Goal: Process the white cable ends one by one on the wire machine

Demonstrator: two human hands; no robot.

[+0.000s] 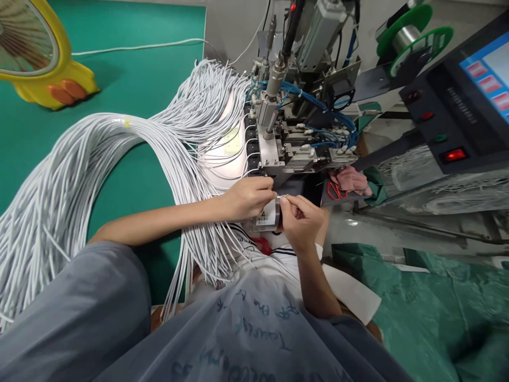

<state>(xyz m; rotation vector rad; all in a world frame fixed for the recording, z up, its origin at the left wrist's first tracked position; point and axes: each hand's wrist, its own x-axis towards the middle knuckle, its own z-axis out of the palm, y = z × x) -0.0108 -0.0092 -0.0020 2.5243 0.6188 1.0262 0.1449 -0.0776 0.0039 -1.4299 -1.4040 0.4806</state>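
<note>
Close together below the machine's front edge, both my hands are pinched on a thin white cable (281, 197). My left hand (251, 198) has its fingers closed on the cable, thumb toward the other hand. My right hand (301, 217) pinches the cable's end between thumb and forefinger, where fine strands seem to show. Just above them is the wire-processing machine (269, 151), with several white cables running into its dark slotted side. A large bundle of white cables (147, 127) drapes over the green mat on the left, passing under my left forearm.
A yellow fan (75, 79) stands on the green mat (139, 26). At right are a control panel (441, 122) with a lit red switch, a green-flanged wire spool (409, 40), red-handled scissors (336, 191) and a pink cloth (352, 180). Green sheeting (429, 302) lies lower right.
</note>
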